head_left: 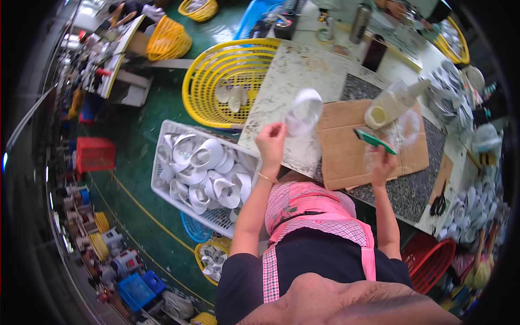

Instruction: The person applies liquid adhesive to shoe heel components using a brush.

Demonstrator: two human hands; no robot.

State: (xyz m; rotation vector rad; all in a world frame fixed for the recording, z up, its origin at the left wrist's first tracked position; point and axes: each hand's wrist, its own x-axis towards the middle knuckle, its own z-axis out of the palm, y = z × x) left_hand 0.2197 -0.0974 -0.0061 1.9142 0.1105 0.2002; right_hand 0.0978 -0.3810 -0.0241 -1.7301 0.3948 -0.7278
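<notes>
My left hand (271, 142) holds up a white shoe sole (303, 112) over the near edge of the worktable. My right hand (382, 165) grips a green-handled brush (374, 141) above a brown cardboard sheet (346, 157) lying on the table. A pale squeeze bottle (392, 102) lies tilted on the cardboard just beyond the brush.
A white crate of white soles (201, 172) stands on the floor to my left, with a yellow basket (227, 81) behind it. More soles pile at the table's right (471, 208). Black scissors (437, 205) lie near a red basket (428, 260). Another person's hands work at the far table (395, 8).
</notes>
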